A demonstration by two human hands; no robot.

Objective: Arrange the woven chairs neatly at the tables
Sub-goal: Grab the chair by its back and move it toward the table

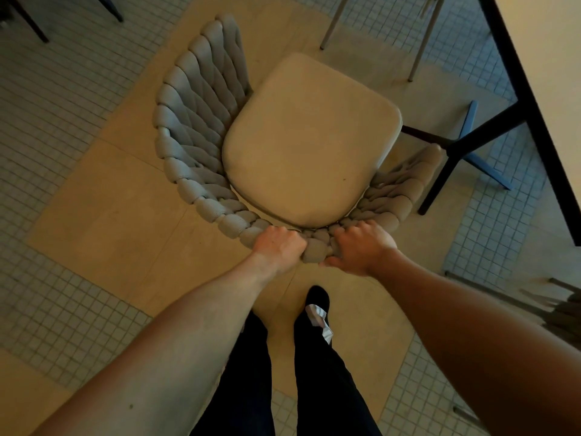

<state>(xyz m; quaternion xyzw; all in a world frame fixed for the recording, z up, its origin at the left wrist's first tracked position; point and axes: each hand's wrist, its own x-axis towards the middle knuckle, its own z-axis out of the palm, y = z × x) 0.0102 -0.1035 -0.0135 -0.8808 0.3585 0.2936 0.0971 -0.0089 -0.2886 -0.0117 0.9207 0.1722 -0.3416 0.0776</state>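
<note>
One woven chair, grey braided back and a single cream seat cushion, stands on the tan floor panel directly ahead of me, its open front facing one table at upper right. I count two hands on its back rail: my left hand with its grip curled tight round the weave, my right hand just beside it, fingers hooked over the rim, thumb beneath. Two pale chair legs show at the top, one blue leg under the table.
</note>
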